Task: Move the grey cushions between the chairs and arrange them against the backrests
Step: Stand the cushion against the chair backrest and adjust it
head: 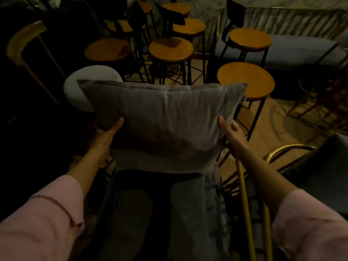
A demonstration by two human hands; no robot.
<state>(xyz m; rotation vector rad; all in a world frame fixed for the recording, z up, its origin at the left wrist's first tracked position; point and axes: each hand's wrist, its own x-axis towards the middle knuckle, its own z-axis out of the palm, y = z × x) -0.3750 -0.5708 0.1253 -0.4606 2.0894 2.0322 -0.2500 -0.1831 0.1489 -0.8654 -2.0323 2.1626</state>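
Centre of the frame: I am holding a rectangular grey fabric cushion (165,117) upright with both hands, one at each lower side edge. My left hand (108,134) is pressing against the cushion's lower-left edge, thumb lying along the front face; the remaining fingers are going behind the fabric, so I cannot tell how far they are curled. My right hand (230,134) is gripping the lower-right edge — thumb on the front, fingers wrapping round the side. Both forearms are entering from the bottom corners in pink sleeves (37,223).

Below the cushion: its lower edge is resting against the pale grey upholstered armchair (188,204) occupying the lower centre, and it is standing in front of the chair's backrest. A second grey edge is showing just behind the cushion's top seam; I cannot tell what it belongs to.

Upper half of the frame: a cluster of round wooden-topped stools on black metal legs (171,48) is standing behind the chair — the nearest one (245,81) just right of the cushion's top corner. A rounded pale grey chair back (79,87) is showing at centre left, partly hidden by the cushion. A brass-coloured metal chair frame (246,210) is running down the lower right.
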